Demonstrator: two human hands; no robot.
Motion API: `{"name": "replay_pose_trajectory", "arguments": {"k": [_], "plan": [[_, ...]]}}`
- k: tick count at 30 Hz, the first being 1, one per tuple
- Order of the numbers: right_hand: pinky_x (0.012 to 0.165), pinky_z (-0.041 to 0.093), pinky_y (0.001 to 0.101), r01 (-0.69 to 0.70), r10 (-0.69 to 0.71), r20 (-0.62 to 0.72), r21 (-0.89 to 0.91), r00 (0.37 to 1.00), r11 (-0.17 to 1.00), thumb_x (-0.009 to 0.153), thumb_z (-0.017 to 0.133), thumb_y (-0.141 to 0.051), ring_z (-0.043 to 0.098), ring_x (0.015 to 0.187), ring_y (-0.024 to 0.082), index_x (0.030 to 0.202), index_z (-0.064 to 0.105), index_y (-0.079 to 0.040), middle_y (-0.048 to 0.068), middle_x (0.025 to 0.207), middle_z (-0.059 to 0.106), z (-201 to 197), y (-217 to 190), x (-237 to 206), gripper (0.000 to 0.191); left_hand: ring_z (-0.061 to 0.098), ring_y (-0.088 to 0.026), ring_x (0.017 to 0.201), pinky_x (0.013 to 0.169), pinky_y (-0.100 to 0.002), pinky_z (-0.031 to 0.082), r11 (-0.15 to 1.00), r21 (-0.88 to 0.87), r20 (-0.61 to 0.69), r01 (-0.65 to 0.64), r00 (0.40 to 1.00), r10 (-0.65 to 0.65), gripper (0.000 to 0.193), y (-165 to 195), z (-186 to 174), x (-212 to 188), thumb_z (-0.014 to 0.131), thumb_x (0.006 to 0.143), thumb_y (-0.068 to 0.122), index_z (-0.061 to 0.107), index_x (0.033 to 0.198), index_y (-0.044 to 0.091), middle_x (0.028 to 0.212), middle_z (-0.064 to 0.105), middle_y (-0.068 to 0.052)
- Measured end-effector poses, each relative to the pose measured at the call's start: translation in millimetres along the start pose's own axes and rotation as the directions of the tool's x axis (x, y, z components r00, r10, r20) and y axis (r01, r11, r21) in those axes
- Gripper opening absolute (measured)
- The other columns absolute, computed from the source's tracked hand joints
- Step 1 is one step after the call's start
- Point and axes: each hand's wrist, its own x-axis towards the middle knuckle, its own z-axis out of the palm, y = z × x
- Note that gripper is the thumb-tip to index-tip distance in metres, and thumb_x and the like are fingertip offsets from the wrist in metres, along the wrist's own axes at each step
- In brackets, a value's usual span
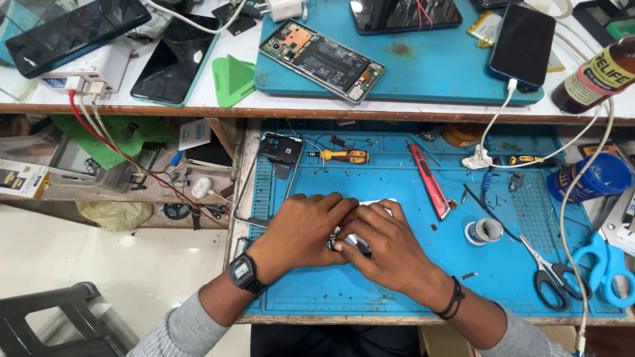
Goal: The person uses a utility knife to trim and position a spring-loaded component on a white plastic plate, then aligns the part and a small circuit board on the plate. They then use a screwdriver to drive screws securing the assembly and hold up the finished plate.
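Observation:
My left hand [301, 231] and my right hand [390, 244] are pressed together over a small flat white-edged part [376, 202] on the blue work mat [397, 277]. Most of that part is hidden under my fingers, and a dark bit shows between my thumbs. My left wrist bears a black digital watch [243, 272], my right wrist a black cord band [454, 299]. An opened phone [322, 61] with its circuit board exposed lies on the upper blue mat [430, 66].
On the work mat lie a red cutter [428, 180], a yellow screwdriver [344, 156], a black phone frame [281, 149], a solder-wire spool [484, 231], black scissors [548, 272] and blue scissors [607, 263]. Phones, chargers, cables and a brown bottle [595, 76] crowd the upper shelf.

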Motion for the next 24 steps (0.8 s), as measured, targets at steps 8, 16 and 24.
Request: {"name": "replay_pose_trajectory", "arguments": {"k": [8, 16, 24], "plan": [[0.100, 0.037, 0.0448, -0.007, 0.007, 0.016, 0.000, 1.000, 1.000, 0.086, 0.076, -0.024, 0.062, 0.104, 0.024, 0.093, 0.072, -0.011, 0.003, 0.099, 0.068, 0.1, 0.9, -0.3, 0.016, 0.070, -0.028, 0.077, 0.062, -0.042, 0.054, 1.000, 0.005, -0.001, 0.005, 1.000, -0.005, 0.065, 0.7, -0.2, 0.3, 0.081, 0.065, 0.039, 0.064, 0.119, 0.008, 0.091, 0.067, -0.007], [0.100, 0.037, 0.0449, -0.004, 0.004, 0.016, 0.004, 1.000, 1.000, 0.086, 0.075, -0.024, 0.062, 0.105, 0.024, 0.093, 0.072, -0.011, 0.003, 0.099, 0.068, -0.5, 0.9, 0.2, 0.015, 0.070, -0.028, 0.077, 0.062, -0.042, 0.054, 1.000, -0.006, -0.005, 0.003, 1.000, -0.003, 0.065, 0.8, -2.1, 0.4, 0.082, 0.064, 0.040, 0.065, 0.118, 0.008, 0.090, 0.067, -0.007], [0.099, 0.038, 0.0440, -0.004, 0.004, 0.019, 0.005, 1.000, 1.000, 0.086, 0.075, -0.024, 0.063, 0.103, 0.023, 0.093, 0.072, -0.011, 0.002, 0.098, 0.068, -1.6, 0.4, 0.7, 0.015, 0.069, -0.028, 0.076, 0.062, -0.042, 0.053, 1.000, 0.004, 0.021, 0.017, 1.000, -0.017, 0.066, 1.1, -0.9, 0.2, 0.082, 0.062, 0.039, 0.064, 0.119, 0.009, 0.089, 0.065, -0.006]]}}
